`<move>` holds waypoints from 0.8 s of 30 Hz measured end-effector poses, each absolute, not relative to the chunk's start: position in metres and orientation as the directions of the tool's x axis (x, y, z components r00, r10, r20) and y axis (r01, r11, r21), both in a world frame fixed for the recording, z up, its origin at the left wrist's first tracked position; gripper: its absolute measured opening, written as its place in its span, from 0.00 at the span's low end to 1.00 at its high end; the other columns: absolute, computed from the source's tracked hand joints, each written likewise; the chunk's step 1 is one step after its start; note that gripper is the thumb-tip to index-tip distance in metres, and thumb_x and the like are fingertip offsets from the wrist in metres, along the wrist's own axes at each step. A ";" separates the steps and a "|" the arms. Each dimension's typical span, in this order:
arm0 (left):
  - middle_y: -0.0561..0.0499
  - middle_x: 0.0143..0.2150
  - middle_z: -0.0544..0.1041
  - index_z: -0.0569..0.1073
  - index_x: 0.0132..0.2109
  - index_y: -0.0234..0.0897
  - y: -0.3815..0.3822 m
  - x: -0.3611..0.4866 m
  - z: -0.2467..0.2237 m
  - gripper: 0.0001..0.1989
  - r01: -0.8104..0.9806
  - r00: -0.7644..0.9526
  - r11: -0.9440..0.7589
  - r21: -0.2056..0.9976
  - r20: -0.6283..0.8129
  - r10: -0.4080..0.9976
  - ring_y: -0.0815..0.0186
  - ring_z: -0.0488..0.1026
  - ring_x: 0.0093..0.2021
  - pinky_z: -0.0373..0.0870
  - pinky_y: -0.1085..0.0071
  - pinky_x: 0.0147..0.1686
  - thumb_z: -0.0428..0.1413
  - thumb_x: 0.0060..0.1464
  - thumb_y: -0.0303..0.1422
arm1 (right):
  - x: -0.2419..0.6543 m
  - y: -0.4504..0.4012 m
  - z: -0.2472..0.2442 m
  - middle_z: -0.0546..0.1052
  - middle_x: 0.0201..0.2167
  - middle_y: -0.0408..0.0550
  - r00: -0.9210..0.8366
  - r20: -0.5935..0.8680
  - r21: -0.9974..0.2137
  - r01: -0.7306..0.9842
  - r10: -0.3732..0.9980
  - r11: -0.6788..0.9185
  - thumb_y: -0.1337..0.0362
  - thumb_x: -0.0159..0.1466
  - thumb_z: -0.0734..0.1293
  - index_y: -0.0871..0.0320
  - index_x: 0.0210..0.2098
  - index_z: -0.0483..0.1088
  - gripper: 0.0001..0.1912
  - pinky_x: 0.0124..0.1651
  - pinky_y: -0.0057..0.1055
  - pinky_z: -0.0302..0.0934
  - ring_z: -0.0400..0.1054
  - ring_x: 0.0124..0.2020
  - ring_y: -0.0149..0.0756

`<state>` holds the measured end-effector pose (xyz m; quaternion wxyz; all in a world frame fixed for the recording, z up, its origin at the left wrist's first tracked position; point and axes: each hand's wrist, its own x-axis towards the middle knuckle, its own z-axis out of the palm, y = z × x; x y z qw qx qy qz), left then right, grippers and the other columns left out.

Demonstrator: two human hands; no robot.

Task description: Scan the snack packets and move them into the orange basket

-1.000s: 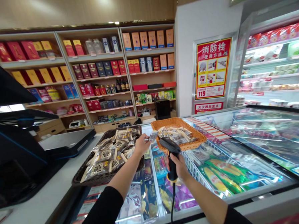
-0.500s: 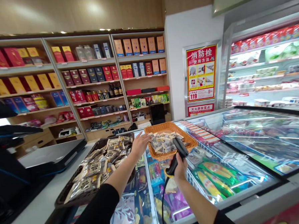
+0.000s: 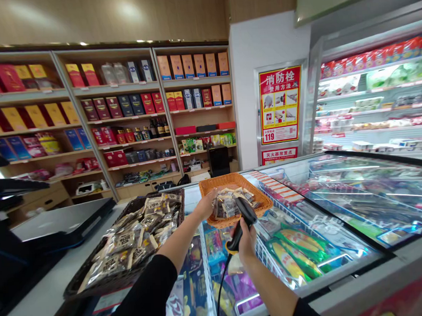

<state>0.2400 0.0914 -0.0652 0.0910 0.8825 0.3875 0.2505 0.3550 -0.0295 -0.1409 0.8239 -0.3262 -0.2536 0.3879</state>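
Observation:
My right hand is wrapped round the handle of a black barcode scanner, its head over the front of an orange wicker basket. Small wrapped packets lie in that basket. My left hand reaches to the basket's left side, by the packets; its fingertips are hard to make out there. To the left, a dark brown basket is heaped with larger clear packets. A cable runs down from the scanner.
Beneath the orange basket is a glass-topped freezer of bagged goods. A flat weighing scale stands at the left on the counter. Behind are shelves of boxes, a red poster and a lit cooler.
The view has shifted slightly, so most things appear further left. My left hand has moved further in at the basket's left side, and its fingers look less spread. My right hand still holds the scanner.

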 end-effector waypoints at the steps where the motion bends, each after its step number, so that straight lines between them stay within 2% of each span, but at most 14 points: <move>1: 0.47 0.65 0.62 0.59 0.65 0.42 0.092 0.237 -0.065 0.40 0.619 0.539 -0.677 0.399 0.411 0.735 0.60 0.62 0.63 0.60 0.60 0.61 0.45 0.45 0.14 | 0.356 -0.030 -0.140 0.65 0.15 0.33 0.577 0.136 -0.728 -0.493 0.805 0.477 0.45 0.54 0.68 0.55 0.31 0.61 0.21 0.15 0.26 0.55 0.60 0.11 0.28; 3: 0.47 0.63 0.66 0.63 0.63 0.42 0.092 0.222 -0.062 0.35 0.610 0.463 -0.650 0.453 0.462 0.756 0.59 0.65 0.60 0.62 0.59 0.59 0.46 0.47 0.18 | 0.356 -0.031 -0.139 0.65 0.16 0.34 0.593 0.065 -0.707 -0.540 0.803 0.456 0.46 0.51 0.70 0.55 0.31 0.62 0.22 0.15 0.26 0.55 0.60 0.12 0.28; 5: 0.45 0.59 0.71 0.69 0.59 0.40 0.090 0.195 -0.056 0.29 0.666 0.400 -0.590 0.456 0.449 0.799 0.58 0.69 0.57 0.65 0.59 0.56 0.48 0.49 0.22 | 0.354 -0.032 -0.139 0.66 0.16 0.35 0.578 0.068 -0.714 -0.541 0.814 0.444 0.46 0.51 0.70 0.56 0.30 0.62 0.22 0.16 0.26 0.55 0.60 0.12 0.29; 8: 0.43 0.48 0.78 0.76 0.49 0.37 0.081 0.145 -0.046 0.19 0.834 0.253 -0.394 0.388 0.366 0.896 0.55 0.74 0.49 0.68 0.62 0.50 0.51 0.50 0.28 | 0.349 -0.036 -0.141 0.67 0.16 0.36 0.532 0.112 -0.736 -0.523 0.839 0.430 0.46 0.51 0.71 0.56 0.28 0.62 0.21 0.15 0.27 0.54 0.60 0.12 0.29; 10: 0.43 0.41 0.80 0.78 0.42 0.37 0.070 0.115 -0.044 0.14 0.916 0.168 -0.254 0.312 0.275 0.947 0.53 0.76 0.44 0.69 0.63 0.45 0.54 0.49 0.34 | 0.346 -0.039 -0.143 0.67 0.15 0.37 0.467 0.162 -0.754 -0.510 0.869 0.414 0.47 0.52 0.70 0.55 0.26 0.62 0.20 0.16 0.28 0.54 0.60 0.12 0.30; 12: 0.44 0.38 0.80 0.78 0.40 0.38 0.058 0.095 -0.049 0.14 0.958 0.136 -0.168 0.234 0.146 0.980 0.53 0.76 0.42 0.70 0.64 0.41 0.57 0.45 0.38 | 0.343 -0.042 -0.145 0.67 0.14 0.38 0.397 0.211 -0.777 -0.486 0.893 0.400 0.47 0.54 0.69 0.56 0.24 0.63 0.20 0.17 0.28 0.54 0.59 0.13 0.31; 14: 0.44 0.39 0.79 0.76 0.43 0.39 0.045 0.087 -0.058 0.19 0.977 0.126 -0.137 0.164 0.075 0.989 0.53 0.75 0.42 0.69 0.65 0.40 0.60 0.40 0.39 | 0.341 -0.044 -0.146 0.67 0.13 0.39 0.349 0.242 -0.801 -0.454 0.905 0.389 0.47 0.55 0.69 0.56 0.24 0.63 0.19 0.17 0.29 0.54 0.59 0.13 0.31; 16: 0.42 0.43 0.78 0.73 0.47 0.39 0.034 0.088 -0.069 0.25 0.985 0.129 -0.143 0.097 0.134 0.983 0.51 0.74 0.45 0.68 0.63 0.42 0.60 0.38 0.37 | 0.341 -0.046 -0.147 0.67 0.14 0.39 0.336 0.247 -0.812 -0.440 0.909 0.384 0.47 0.55 0.69 0.56 0.26 0.64 0.19 0.18 0.29 0.54 0.59 0.13 0.31; 19: 0.37 0.46 0.76 0.70 0.50 0.36 0.025 0.096 -0.080 0.27 0.988 0.143 -0.153 0.029 0.217 0.966 0.48 0.72 0.48 0.67 0.60 0.45 0.59 0.39 0.36 | 0.342 -0.047 -0.146 0.67 0.14 0.39 0.325 0.241 -0.812 -0.448 0.915 0.373 0.46 0.54 0.69 0.56 0.27 0.64 0.19 0.18 0.29 0.55 0.60 0.13 0.32; 24: 0.36 0.46 0.76 0.69 0.51 0.31 0.026 0.101 -0.083 0.26 0.998 0.067 -0.069 0.003 0.175 0.982 0.50 0.72 0.49 0.67 0.62 0.46 0.57 0.42 0.34 | 0.343 -0.049 -0.144 0.67 0.14 0.38 0.331 0.247 -0.805 -0.453 0.911 0.383 0.48 0.53 0.70 0.57 0.27 0.65 0.19 0.17 0.27 0.55 0.60 0.13 0.30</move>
